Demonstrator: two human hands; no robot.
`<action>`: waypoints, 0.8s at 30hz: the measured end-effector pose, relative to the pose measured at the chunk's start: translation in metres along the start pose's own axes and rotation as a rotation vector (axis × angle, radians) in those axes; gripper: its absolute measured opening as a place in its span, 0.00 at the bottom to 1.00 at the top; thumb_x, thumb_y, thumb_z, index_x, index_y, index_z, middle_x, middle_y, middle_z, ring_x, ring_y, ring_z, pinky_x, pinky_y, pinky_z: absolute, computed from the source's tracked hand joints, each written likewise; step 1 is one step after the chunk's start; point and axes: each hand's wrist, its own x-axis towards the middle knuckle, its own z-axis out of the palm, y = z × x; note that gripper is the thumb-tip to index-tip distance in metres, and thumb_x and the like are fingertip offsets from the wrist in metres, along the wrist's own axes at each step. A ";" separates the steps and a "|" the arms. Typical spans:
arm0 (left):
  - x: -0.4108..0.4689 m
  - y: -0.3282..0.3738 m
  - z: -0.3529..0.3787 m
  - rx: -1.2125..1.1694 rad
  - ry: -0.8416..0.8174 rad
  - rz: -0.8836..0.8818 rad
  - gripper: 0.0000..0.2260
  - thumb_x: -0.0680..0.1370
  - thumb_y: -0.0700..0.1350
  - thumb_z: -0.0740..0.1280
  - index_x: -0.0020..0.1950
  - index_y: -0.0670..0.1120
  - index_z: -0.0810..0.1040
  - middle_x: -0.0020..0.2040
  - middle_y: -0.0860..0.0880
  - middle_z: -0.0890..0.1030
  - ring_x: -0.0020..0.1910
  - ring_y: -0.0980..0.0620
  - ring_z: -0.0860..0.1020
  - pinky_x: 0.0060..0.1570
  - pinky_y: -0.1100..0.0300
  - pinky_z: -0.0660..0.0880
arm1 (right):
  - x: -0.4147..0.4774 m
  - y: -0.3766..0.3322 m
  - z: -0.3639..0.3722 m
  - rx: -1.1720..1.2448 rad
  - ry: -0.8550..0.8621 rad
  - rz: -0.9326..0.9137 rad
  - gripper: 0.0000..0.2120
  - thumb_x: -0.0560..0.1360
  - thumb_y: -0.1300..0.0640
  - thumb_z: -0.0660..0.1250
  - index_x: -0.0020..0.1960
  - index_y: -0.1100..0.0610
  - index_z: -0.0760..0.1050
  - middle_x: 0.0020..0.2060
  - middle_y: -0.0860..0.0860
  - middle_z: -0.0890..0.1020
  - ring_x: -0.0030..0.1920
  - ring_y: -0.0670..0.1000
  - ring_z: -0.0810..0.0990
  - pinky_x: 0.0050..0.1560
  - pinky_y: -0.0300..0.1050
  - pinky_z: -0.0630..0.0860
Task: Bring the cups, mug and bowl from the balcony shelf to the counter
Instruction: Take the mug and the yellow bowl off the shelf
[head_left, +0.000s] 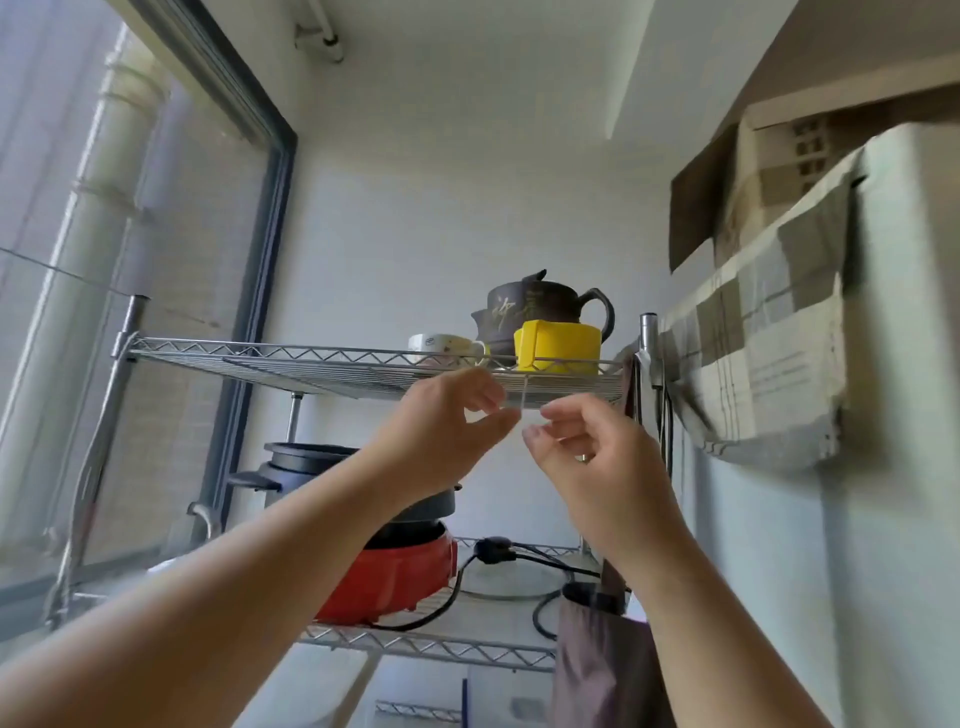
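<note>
The top level of a wire shelf (311, 358) carries a yellow mug (558, 345), a white patterned cup (447, 345) to its left, and a dark brown teapot (540, 306) behind them. A small dark vessel (483, 322) sits by the teapot's spout. Both my hands are raised just below the shelf's front edge, under the mug. My left hand (452, 421) and my right hand (587, 447) have curled, loosely parted fingers and hold nothing. A thin pale strand (524, 405) hangs from the shelf edge between their fingertips. No bowl is clearly visible.
On the lower shelf stand a red cooker (400, 577), a black pot (306, 467) and a black cable (498, 551). A white appliance draped in checked cloth (769, 353), with a cardboard box (753, 171) on top, flanks the right. A window (130, 260) lines the left.
</note>
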 end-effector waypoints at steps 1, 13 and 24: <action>0.013 -0.002 -0.002 0.054 0.028 0.000 0.08 0.74 0.54 0.68 0.47 0.51 0.81 0.41 0.58 0.82 0.44 0.59 0.80 0.42 0.66 0.73 | 0.013 -0.002 0.003 -0.019 0.013 0.007 0.08 0.71 0.47 0.71 0.48 0.48 0.79 0.36 0.41 0.82 0.39 0.37 0.80 0.37 0.27 0.74; 0.127 -0.008 0.010 0.519 0.103 -0.212 0.09 0.72 0.48 0.67 0.50 0.46 0.78 0.53 0.43 0.82 0.57 0.42 0.75 0.43 0.56 0.66 | 0.126 -0.001 0.035 -0.468 0.144 0.167 0.16 0.68 0.42 0.69 0.40 0.55 0.78 0.33 0.48 0.78 0.37 0.56 0.76 0.30 0.40 0.64; 0.158 -0.020 0.032 0.577 -0.046 -0.407 0.16 0.70 0.43 0.69 0.58 0.47 0.78 0.55 0.48 0.81 0.57 0.44 0.79 0.53 0.54 0.73 | 0.149 0.019 0.051 -0.601 0.116 0.282 0.14 0.71 0.45 0.66 0.36 0.53 0.68 0.31 0.49 0.71 0.35 0.56 0.72 0.33 0.40 0.63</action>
